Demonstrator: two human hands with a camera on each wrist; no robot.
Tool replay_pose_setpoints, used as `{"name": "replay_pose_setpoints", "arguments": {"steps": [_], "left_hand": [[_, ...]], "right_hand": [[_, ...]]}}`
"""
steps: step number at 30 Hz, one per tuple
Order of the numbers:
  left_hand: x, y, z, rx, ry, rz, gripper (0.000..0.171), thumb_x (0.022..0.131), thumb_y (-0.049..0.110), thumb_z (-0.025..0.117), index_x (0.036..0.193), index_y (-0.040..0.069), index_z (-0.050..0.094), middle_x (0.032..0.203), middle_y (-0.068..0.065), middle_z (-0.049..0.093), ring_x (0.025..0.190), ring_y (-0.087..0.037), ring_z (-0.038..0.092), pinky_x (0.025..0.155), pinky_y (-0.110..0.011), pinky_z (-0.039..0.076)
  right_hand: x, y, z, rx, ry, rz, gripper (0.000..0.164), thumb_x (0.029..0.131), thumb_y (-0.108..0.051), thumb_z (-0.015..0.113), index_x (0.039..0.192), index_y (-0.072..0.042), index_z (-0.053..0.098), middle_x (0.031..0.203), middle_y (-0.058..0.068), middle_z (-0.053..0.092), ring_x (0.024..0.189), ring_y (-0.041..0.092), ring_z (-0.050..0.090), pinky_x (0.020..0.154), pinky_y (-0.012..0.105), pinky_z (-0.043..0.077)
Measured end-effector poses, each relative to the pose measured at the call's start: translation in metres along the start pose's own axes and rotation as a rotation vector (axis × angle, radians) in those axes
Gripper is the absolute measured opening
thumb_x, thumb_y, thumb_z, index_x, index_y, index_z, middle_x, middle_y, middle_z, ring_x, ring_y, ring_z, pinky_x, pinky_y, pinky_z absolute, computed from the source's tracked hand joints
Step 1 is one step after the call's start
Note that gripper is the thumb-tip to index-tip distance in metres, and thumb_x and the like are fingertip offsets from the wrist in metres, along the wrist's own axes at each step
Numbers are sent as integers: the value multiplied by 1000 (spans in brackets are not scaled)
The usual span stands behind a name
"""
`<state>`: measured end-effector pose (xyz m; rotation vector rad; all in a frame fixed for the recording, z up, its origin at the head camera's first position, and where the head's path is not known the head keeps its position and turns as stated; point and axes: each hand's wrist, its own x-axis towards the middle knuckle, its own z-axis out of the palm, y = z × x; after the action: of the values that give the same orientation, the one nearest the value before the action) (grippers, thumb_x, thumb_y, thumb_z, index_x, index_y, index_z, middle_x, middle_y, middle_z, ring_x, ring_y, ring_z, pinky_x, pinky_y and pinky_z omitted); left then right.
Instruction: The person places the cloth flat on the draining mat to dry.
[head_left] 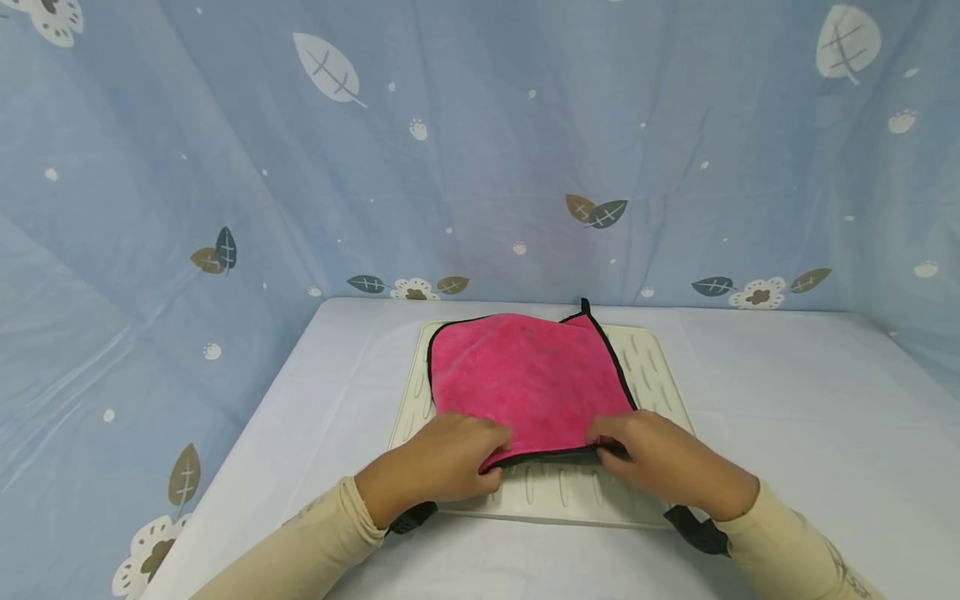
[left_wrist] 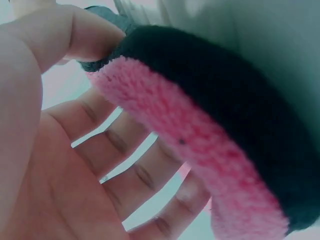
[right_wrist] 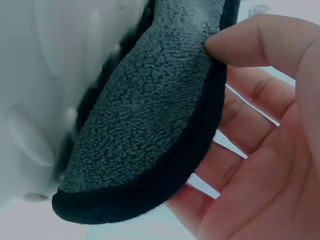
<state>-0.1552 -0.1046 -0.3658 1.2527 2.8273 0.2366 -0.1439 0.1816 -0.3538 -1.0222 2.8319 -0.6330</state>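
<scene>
A bright pink cloth with black edging lies spread over a cream ridged mat or tray. Its near edge is lifted a little off the mat, and a small black loop sticks out at the far right corner. My left hand pinches the near left part of that edge between thumb and fingers. At the near right, my right hand pinches the same edge. Fluffy pink pile shows along the black border in the left wrist view. The right wrist view shows a grey plush side of the cloth.
A white-covered table carries the mat. Behind it and at the sides hangs a blue curtain printed with leaves and flowers. Black wrist straps sit at both sleeve ends.
</scene>
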Motion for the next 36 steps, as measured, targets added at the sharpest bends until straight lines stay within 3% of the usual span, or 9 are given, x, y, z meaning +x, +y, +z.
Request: {"name": "replay_pose_setpoints", "arguments": {"steps": [11,16,21,27,36], "left_hand": [[-7,-1,-11,-59,-74,22,24,79,18,70,67,21,49,62,14,39,59,-1,36,54,-22,30],[-10,1,-16,-97,-116,17,19,78,13,69,67,20,56,59,14,38,58,-1,35,53,-21,29],[-12,0,-20,-142,-171,-7,9,80,12,73,84,20,73,65,14,52,62,-2,44,58,-21,39],[-13,-1,-24,-198,-227,-30,13,79,16,78,92,21,78,72,16,60,64,-1,48,59,-20,42],[-15,-1,-26,-197,-249,-29,12,77,14,79,81,24,74,66,18,55,61,0,48,58,-20,42]], "right_hand": [[-2,-6,4,12,-101,-39,19,88,-5,68,86,-23,67,79,-20,58,73,-4,52,67,24,50],[-3,-8,6,12,-126,-54,20,87,-3,68,82,-23,65,75,-22,54,70,-4,49,66,22,47],[-4,-11,8,20,-133,-74,29,84,-1,68,72,-25,58,67,-20,44,64,-2,41,63,19,41],[-5,-12,11,54,-144,-111,37,80,4,67,64,-24,50,64,-17,31,62,-3,31,56,17,33],[-6,-15,12,92,-181,-88,28,80,3,69,73,-24,67,64,-19,46,62,-4,40,57,17,39]]}}
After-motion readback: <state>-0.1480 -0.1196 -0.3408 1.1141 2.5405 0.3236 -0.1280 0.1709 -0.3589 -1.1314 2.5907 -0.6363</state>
